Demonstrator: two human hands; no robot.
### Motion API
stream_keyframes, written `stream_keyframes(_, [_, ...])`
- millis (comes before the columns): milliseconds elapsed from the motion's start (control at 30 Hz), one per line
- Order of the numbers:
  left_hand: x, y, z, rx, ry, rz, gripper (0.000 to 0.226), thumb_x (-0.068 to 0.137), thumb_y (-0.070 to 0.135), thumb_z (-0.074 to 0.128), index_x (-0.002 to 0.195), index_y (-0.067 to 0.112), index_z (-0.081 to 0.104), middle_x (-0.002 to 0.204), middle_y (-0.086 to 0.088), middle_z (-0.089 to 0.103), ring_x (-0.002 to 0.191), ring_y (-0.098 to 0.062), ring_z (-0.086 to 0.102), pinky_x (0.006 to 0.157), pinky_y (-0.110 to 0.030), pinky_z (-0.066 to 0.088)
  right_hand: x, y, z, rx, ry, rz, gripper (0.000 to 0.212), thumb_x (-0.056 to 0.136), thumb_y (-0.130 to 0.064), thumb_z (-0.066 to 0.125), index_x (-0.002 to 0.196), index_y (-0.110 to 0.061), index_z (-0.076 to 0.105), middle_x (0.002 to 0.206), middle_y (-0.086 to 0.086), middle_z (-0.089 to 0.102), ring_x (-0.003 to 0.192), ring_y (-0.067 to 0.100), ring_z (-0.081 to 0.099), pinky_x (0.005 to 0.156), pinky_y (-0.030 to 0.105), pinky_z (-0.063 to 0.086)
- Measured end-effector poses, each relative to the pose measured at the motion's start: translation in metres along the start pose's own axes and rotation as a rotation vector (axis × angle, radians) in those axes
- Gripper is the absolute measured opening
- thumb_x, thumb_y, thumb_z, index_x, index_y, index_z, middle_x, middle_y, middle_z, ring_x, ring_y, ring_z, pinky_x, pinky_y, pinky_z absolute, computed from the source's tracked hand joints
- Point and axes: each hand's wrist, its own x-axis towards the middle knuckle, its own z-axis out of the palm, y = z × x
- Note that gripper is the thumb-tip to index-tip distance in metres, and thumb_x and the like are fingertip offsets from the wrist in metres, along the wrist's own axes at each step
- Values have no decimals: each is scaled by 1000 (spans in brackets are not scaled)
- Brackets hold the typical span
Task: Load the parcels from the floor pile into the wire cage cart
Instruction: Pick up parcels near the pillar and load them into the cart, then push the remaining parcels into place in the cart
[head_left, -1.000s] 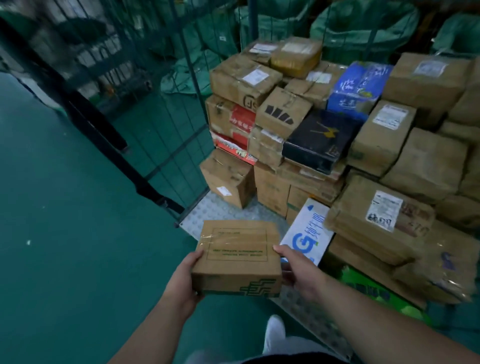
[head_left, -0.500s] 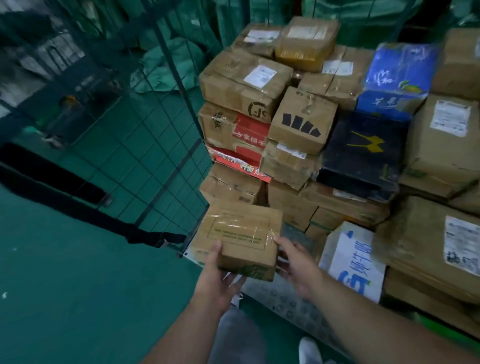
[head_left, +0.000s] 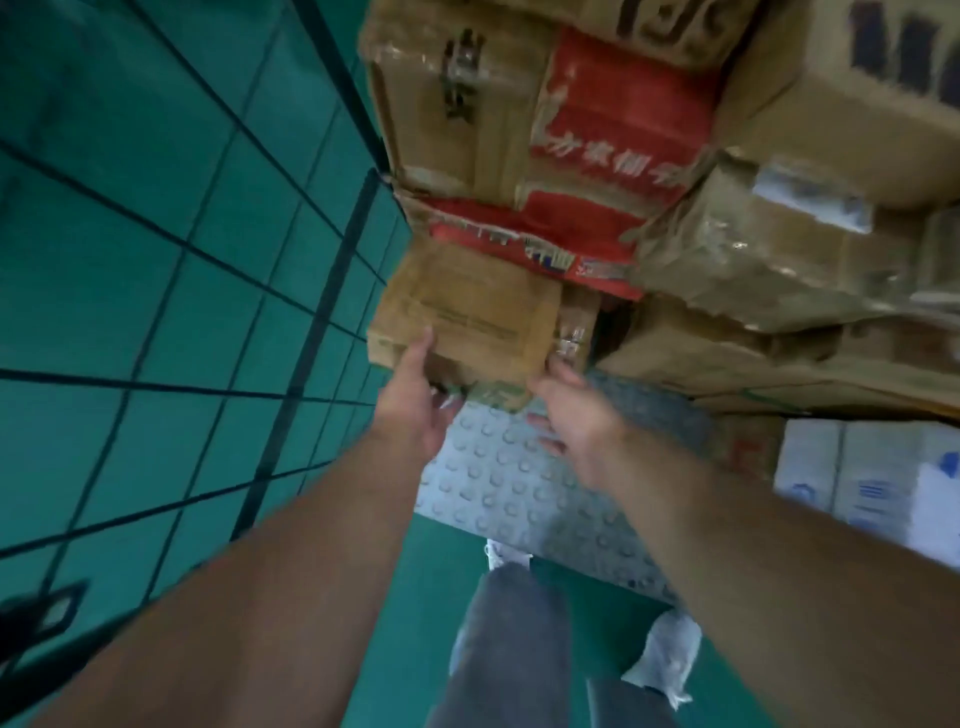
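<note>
Low in the green wire cart (head_left: 318, 322), already well stacked, my left grip (head_left: 415, 410) clamps a brown cardboard parcel (head_left: 467, 312); right grip (head_left: 571, 415), spread, pushes it.

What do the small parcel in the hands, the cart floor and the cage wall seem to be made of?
Small parcel: matte brown cardboard, judging by its flat faces and printed lines. Cart floor: pale grey plate, raised round studs; metal or plastic, unclear. Cage wall: thin dark bars in a grid, probably coated steel.
</note>
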Motion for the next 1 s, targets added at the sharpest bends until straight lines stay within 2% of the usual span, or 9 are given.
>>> stream_keyframes(67, [30,7,3,-43,-6,-5,59,85,51,78,127,12,66,125,-13,70,111,-29,68,94,-44,59,24,-8,14,-26,-15,-7,22,103,-37,54,114,-55,50,105,-17,66,115,19,63,85,34,49])
stream_keyframes(200, [54,10,12,136,54,5,53,101,55,52,121,8,65,114,-9,73,100,-22,73,82,-34,62,50,-18,32,66,-57,20,34,101,-25,52,133,-35,59,126,-10,67,111,17,65,75,27,52])
stream_keyframes(267, [52,10,15,199,50,-2,48,103,55,46,111,11,63,112,-6,71,97,-20,71,80,-33,60,56,-20,31,201,-41,36,29,98,-22,56,125,-24,67,123,-4,73,112,20,68,87,30,55])
stream_keyframes(367, [37,14,5,278,-3,-82,36,102,56,50,105,21,59,111,-2,66,100,-23,65,90,-41,56,41,-21,28,275,-56,44,22,97,-24,59,117,-24,66,114,-3,73,112,21,67,101,41,52])
stream_keyframes(500, [1,11,-25,383,35,-174,44,101,50,54,130,18,59,118,-2,68,105,-21,68,81,-38,54,-7,-15,29,1,22,49,26,100,-36,57,123,-26,56,110,-8,58,106,17,61,94,39,54])
stream_keyframes(633, [-73,-29,-65,372,60,-195,34,103,39,56,122,12,64,116,-5,70,104,-24,69,91,-39,53,-72,14,27,-325,-142,-11,24,104,-34,54,123,-21,61,116,-1,68,104,17,66,93,35,53])
stream_keyframes(733, [-136,-62,-104,315,77,-201,32,103,40,55,120,14,65,113,-3,70,101,-22,68,87,-37,50,-110,56,24,-400,-263,16,22,102,-35,57,117,-21,63,116,0,69,105,17,67,95,36,52])
stream_keyframes(867, [-209,-95,-166,90,129,-181,26,104,38,51,118,18,60,109,-2,64,95,-20,63,81,-34,46,-137,116,19,-287,-208,76,17,100,-33,59,106,-18,63,105,5,69,81,18,62,77,34,43])
stream_keyframes(1000, [-267,-102,-229,-4,290,-66,30,102,37,55,128,21,58,114,-3,62,97,-22,62,91,-37,43,-175,177,25,-345,-214,73,17,97,-26,59,83,-15,60,84,15,58,63,23,52,61,31,35])
